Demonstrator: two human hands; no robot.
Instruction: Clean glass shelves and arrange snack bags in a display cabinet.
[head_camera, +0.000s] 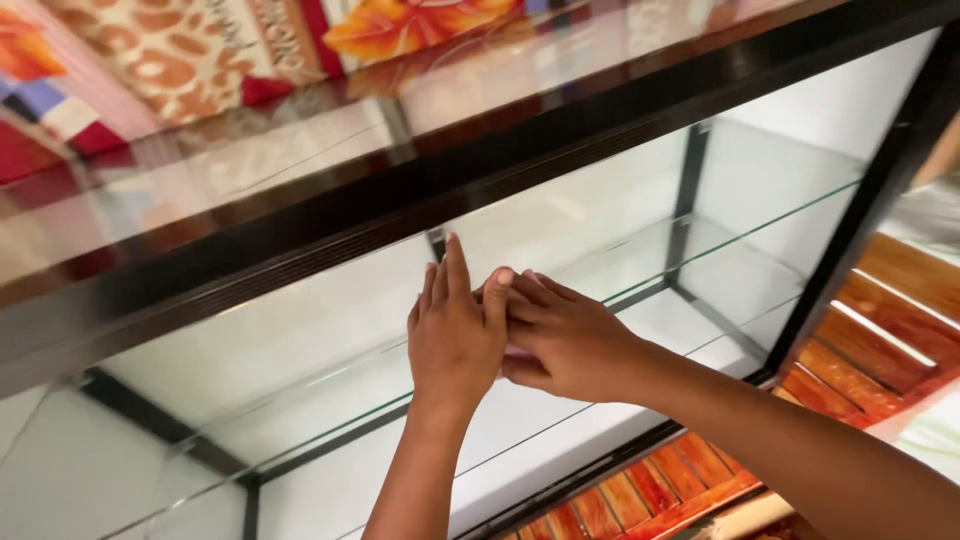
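Your two hands meet flat against the front glass pane of a dark-framed display case.

The glass pane (330, 330) lies straight ahead of your fingers, its long axis running left to right under the black top rail (420, 190). Your left hand (455, 335) presses palm-first on the glass, fingers (457, 268) straight, together and pointing up toward the rail, gripping nothing. Your right hand (565, 340) comes in from the right with the forearm angled across the case; its fingers are loosely curled and touch the left hand's edge, and whether they pinch anything cannot be told. Both hands are equally near the pane. A glass shelf (740, 240) sits inside, orange slats (850, 370) beyond.
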